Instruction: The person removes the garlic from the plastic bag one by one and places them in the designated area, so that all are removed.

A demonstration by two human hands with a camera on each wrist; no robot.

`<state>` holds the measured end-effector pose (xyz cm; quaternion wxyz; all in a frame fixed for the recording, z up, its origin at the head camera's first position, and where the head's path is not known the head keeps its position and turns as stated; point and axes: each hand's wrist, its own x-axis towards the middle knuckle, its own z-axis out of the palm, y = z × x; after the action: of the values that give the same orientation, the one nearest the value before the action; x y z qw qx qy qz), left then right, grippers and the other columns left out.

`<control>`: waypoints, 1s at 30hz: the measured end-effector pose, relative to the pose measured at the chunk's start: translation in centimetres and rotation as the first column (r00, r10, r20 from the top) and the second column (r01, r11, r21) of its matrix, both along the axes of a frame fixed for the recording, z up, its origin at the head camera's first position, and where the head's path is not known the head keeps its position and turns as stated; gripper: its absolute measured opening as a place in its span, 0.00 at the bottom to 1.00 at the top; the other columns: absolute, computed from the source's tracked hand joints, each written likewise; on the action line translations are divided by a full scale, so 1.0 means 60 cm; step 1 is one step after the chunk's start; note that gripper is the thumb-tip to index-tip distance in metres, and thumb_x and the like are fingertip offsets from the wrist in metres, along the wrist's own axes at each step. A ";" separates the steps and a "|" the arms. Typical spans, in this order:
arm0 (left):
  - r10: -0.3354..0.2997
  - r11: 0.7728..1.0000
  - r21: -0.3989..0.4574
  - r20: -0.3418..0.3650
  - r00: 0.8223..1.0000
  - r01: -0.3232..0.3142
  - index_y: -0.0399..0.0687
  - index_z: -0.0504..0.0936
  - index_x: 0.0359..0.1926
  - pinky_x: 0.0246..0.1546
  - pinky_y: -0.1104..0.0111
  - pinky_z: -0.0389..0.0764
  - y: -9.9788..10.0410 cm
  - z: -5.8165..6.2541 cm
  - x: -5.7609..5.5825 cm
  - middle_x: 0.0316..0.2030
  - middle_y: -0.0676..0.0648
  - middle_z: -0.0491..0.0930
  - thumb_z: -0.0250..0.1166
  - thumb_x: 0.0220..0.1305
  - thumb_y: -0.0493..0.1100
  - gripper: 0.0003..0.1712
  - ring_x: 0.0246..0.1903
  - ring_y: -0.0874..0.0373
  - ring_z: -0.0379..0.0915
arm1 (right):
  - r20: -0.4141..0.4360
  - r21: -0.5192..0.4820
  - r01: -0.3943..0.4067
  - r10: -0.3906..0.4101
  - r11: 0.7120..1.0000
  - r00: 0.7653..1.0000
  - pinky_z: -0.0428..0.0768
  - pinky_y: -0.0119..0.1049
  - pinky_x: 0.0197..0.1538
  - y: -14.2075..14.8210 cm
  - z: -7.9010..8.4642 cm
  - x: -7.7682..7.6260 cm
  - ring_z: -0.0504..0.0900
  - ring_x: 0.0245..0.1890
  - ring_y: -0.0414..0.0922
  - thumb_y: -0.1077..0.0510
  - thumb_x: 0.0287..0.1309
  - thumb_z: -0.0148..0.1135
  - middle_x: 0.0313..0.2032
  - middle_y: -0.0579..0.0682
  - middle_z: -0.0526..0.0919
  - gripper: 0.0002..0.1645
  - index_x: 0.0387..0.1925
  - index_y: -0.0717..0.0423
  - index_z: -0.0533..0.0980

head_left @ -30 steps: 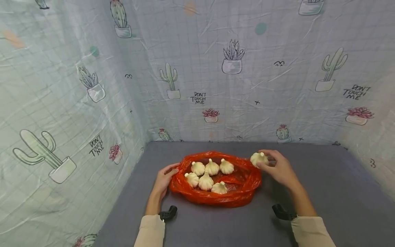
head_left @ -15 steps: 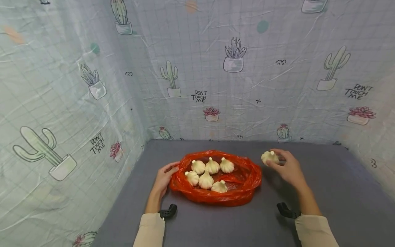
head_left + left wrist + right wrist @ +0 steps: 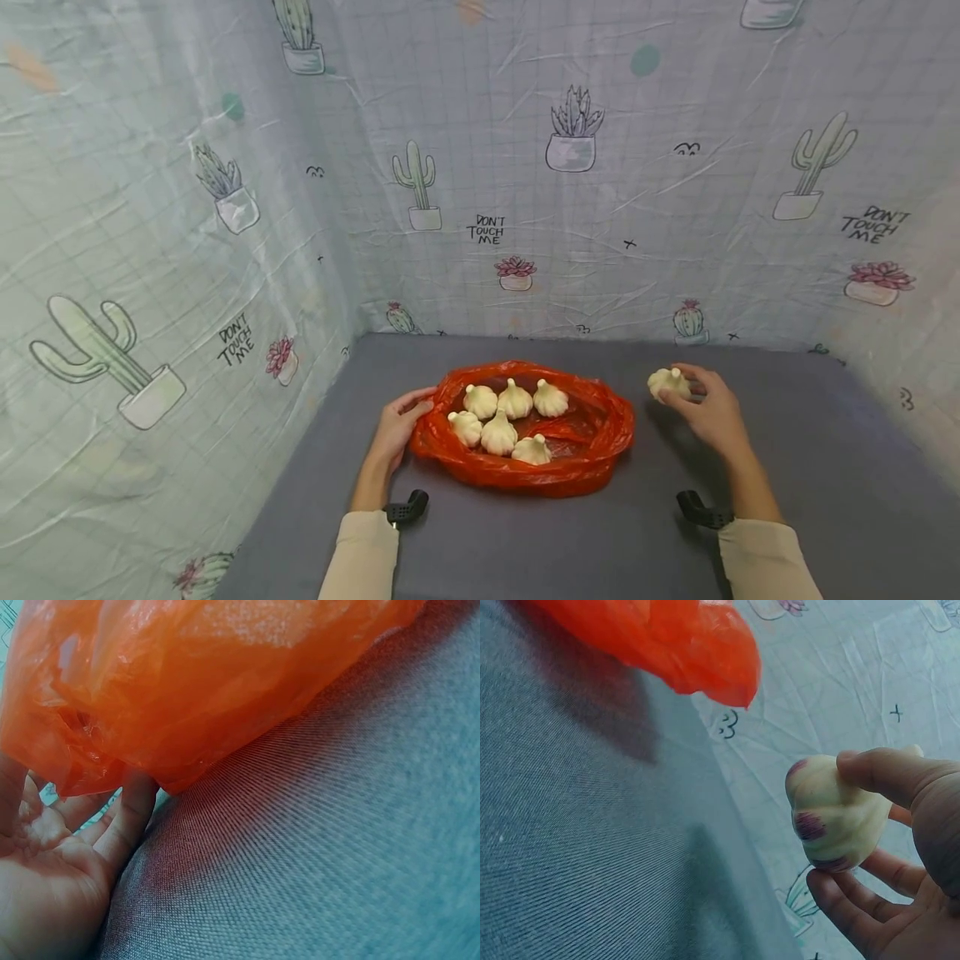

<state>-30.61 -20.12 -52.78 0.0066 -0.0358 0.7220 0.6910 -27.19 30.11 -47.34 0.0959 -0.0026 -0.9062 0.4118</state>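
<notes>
Cloth (image 3: 480,196), printed in pale colours, is spread across the top and left of the frame, and its foot is met by the far edge of the grey tabletop (image 3: 555,546). Wide tabletop is shown at lower centre and lower right; behind the red bag (image 3: 517,477), only a narrow strip. Just below centre the bag is set, opened upward, its long axis laid left to right. Its left end is held by the left hand (image 3: 394,429), some fingertips being hidden. The right hand (image 3: 716,414) is placed beyond the opposite end. Six garlic bulbs (image 3: 499,433) are gathered in the bag, mostly toward the left. The held bulb (image 3: 667,384) is pinched in the right hand, raised off the tabletop, stem upward, near the bag's right rim but apart from it.
</notes>
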 end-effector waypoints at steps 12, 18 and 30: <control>0.001 1.000 0.023 -0.016 1.000 -0.001 0.45 0.83 0.62 0.48 0.72 0.82 -0.001 -0.001 0.002 0.62 0.40 0.81 0.67 0.70 0.42 0.21 0.52 0.59 0.80 | 0.002 -0.014 0.017 -0.017 1.000 1.000 0.79 0.64 0.54 0.006 -0.033 -0.004 0.75 0.61 0.72 0.44 0.69 0.63 0.66 0.73 0.68 0.40 0.72 0.64 0.66; 0.006 1.000 0.028 -0.024 1.000 -0.006 0.45 0.83 0.61 0.48 0.72 0.82 0.000 -0.002 -0.002 0.61 0.41 0.81 0.67 0.69 0.42 0.21 0.51 0.60 0.80 | -0.003 -0.005 0.036 -0.036 0.999 0.999 0.78 0.63 0.53 0.008 -0.043 -0.011 0.75 0.61 0.70 0.44 0.69 0.64 0.66 0.72 0.70 0.40 0.71 0.64 0.66; 0.003 0.999 0.034 -0.027 1.000 -0.003 0.45 0.83 0.61 0.48 0.72 0.82 -0.002 -0.003 -0.001 0.60 0.40 0.81 0.66 0.70 0.41 0.20 0.51 0.58 0.80 | 0.018 0.011 0.033 -0.033 0.999 0.999 0.77 0.34 0.40 0.007 -0.064 -0.023 0.79 0.59 0.67 0.44 0.67 0.66 0.65 0.70 0.72 0.40 0.70 0.63 0.68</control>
<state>-30.68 -20.24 -52.98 -0.0038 -0.0273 0.7103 0.7034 -28.58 30.52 -51.19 0.0944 -0.0209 -0.9090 0.4055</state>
